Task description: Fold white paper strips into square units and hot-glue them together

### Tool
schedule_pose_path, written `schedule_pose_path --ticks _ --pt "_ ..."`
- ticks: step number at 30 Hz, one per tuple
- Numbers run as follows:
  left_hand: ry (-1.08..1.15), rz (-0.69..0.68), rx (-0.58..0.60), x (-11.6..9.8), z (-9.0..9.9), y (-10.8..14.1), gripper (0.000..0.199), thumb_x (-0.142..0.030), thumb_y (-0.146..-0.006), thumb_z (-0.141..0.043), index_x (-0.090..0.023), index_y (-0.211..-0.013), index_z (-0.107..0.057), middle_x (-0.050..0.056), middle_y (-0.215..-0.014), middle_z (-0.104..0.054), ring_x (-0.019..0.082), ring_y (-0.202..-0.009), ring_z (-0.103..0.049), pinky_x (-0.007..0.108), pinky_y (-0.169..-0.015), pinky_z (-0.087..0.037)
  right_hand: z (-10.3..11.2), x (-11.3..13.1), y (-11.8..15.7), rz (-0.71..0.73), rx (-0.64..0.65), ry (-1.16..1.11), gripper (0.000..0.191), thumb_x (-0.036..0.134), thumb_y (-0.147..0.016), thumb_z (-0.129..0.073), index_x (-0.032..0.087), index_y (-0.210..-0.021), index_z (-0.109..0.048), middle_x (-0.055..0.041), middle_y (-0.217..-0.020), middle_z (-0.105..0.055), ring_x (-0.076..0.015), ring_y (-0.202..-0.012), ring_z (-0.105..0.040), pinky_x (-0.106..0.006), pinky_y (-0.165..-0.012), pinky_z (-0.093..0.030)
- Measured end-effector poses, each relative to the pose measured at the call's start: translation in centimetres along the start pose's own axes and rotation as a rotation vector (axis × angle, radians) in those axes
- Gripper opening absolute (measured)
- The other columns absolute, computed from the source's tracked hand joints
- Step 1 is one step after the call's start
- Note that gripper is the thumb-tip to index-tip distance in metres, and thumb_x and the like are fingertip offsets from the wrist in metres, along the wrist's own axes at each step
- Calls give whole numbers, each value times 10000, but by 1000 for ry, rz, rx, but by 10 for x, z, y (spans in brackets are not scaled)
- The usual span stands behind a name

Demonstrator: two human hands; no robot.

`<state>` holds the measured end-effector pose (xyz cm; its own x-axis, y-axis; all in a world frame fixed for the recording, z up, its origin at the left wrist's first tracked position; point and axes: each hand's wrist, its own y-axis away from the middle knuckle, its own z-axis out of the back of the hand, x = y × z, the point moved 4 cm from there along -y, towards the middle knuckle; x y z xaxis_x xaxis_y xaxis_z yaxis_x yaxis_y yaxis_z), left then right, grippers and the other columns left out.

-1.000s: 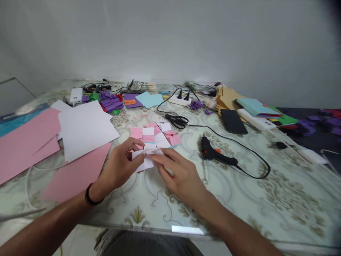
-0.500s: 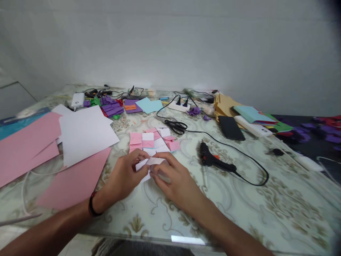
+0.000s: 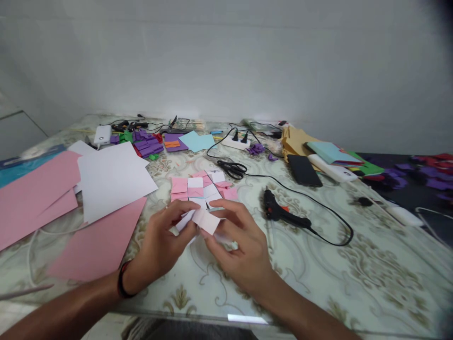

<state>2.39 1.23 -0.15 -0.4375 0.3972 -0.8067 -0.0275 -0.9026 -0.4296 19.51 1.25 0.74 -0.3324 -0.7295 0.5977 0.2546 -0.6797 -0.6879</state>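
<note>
- Sheets at left of frame: pink sheets lay flat, partly under a white sheet; neither hand touched them.
- Left hand, lower centre-left: thumb and fingers clamped on the left part of the folded white paper. The paper sat up and to the right of this hand's palm, just below the frame's centre.
- Key relation: paper sat between the two hands, both in contact, so neither was clearly nearer. Its uppermost panel sloped from upper left to lower right; the whole piece's long axis couldn't be read, fingers hid too much.
- Pink and white folded squares lay on the table beyond the fingertips, mid-frame.
- Right hand, right of centre: thumb tip at the paper's lower edge, fingers arched over its right side, a wide gap between. Paper lay up and left of the palm. Firm grip or light touch: couldn't tell.
- Glue gun, right of centre, lay on the table well apart from the right hand.
- Vs half a second earlier: left hand held much the same pinch; panel had swung from a narrow near-level band to a squarer face tilted down-right; right thumb and fingers had spread wider. Sheets and glue gun hadn't moved on the table.
</note>
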Motion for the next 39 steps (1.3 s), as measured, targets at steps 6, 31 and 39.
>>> schedule_pose_path --ticks 6,31,39 --pt "105 -110 -132 -16 6 0 325 -41 -860 -644 -268 -1086 -594 -2 -981 -674 149 -887 -702 262 -779 -572 3 8 -3 -27 -279 -260 554 26 -855 -682 339 -1262 -474 -51 -1231 -574 -206 -1089 -667 -383 -858 -607" --pt "265 -660 -683 -138 31 -87 290 -12 -840 -661 -219 -1042 -633 10 -984 -682 164 -951 -721 317 -848 -621 39 66 -144 90 -430 -557 241 147 -806 -694 254 -1019 -662 -26 -933 -726 -174 -823 -697 -286 -717 -599" --pt "316 -682 -776 -143 23 -80 330 -3 -841 -687 -211 -1097 -663 13 -1010 -707 149 -918 -733 280 -817 -627 28 59 -140 36 -445 -764 185 193 -831 -686 243 -1009 -692 -35 -927 -731 -165 -741 -687 -275 -669 -586"
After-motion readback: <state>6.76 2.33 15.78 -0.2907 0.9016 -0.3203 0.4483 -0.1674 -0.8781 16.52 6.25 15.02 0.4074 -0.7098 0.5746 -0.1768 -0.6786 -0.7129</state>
